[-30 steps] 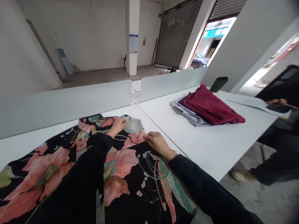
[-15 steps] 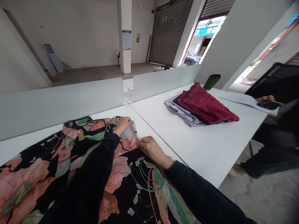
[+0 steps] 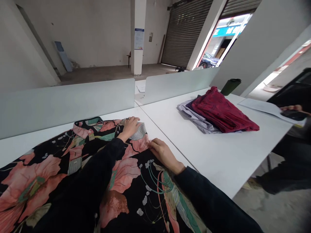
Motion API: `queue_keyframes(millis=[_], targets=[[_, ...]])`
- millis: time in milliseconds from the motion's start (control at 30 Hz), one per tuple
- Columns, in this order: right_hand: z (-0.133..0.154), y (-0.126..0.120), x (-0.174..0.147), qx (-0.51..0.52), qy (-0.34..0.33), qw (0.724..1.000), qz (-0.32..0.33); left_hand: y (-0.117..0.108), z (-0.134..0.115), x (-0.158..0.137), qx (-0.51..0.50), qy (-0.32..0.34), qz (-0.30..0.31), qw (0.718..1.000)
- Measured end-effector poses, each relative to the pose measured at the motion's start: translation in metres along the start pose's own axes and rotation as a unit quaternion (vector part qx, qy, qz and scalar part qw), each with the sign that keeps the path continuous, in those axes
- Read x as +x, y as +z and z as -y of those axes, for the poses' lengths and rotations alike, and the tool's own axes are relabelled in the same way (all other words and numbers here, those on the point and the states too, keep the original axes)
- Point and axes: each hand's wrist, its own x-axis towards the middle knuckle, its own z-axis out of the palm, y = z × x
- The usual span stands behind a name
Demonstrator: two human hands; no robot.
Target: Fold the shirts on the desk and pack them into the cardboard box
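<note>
We've got just the one cam here, worn on the head, facing forward and kinda down over the white tabletop (image 3: 196, 155). The left hand (image 3: 130, 128), right hand (image 3: 164, 154) and floral shirt (image 3: 128, 174) are close up in the lower half. We see pretty wide too: over the frosted divider (image 3: 73, 103) to the far wall (image 3: 97, 32) up top, with another person (image 3: 282, 178) cut off at the right edge.

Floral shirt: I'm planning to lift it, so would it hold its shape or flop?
The floral shirt would probably flop: its thin-looking cloth lies flat. Lifted only at the edge pinched by the right hand, it would likely droop, since most spreads beyond.
</note>
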Motion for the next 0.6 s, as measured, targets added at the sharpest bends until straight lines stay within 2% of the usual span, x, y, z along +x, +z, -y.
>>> queue_keyframes(millis=[67,167,300,367,467,600], targets=[[-0.002,0.001,0.000,0.010,0.001,1.000,0.020,-0.015,0.016,-0.017,0.005,0.012,0.012,1.000],[-0.004,0.000,-0.001,0.028,0.001,0.999,0.041,-0.046,0.057,-0.057,0.018,-0.002,0.031,0.999],[-0.006,0.001,-0.003,0.045,-0.004,0.998,0.040,-0.098,0.124,-0.130,0.049,-0.077,0.045,0.995],[-0.007,0.001,-0.003,0.047,-0.007,0.998,0.037,-0.121,0.148,-0.165,0.063,-0.124,0.056,0.989],[-0.006,0.001,-0.003,0.047,-0.010,0.998,0.035,-0.137,0.166,-0.200,0.049,-0.171,0.080,0.981],[-0.004,-0.001,-0.003,0.046,-0.012,0.998,0.040,-0.132,0.163,-0.207,-0.001,-0.254,0.084,0.964]])
